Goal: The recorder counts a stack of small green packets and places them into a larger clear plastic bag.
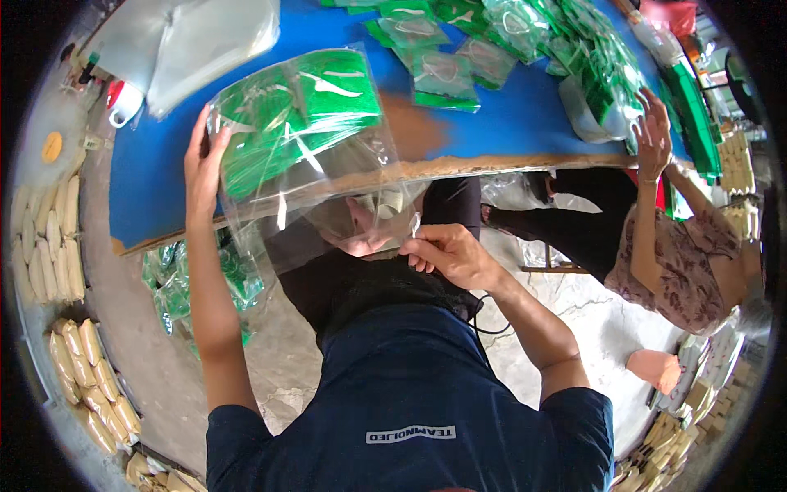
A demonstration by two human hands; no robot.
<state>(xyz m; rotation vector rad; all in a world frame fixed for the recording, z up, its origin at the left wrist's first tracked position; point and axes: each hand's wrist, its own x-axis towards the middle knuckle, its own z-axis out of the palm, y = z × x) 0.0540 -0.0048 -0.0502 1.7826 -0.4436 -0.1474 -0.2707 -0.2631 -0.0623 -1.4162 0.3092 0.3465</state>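
Observation:
A large clear plastic bag point(316, 176) with flat green packs point(340, 94) in its far part leans over the near edge of the blue table point(164, 189). My left hand point(205, 160) grips the bag's left side, thumb toward me and fingers along the outer edge. At the bag's near right corner, my right hand point(451, 256) pinches the loose clear film between thumb and fingers. The open-looking near end of the bag hangs above my lap, and another light-coloured shape shows through it.
Several small green-and-clear packets point(443, 74) lie across the back of the table. A stack of clear sheets point(215, 49) and a white-and-red cup point(125, 102) are at the far left. On the right, a co-worker's hand point(652, 135) is beside a white tub point(586, 111).

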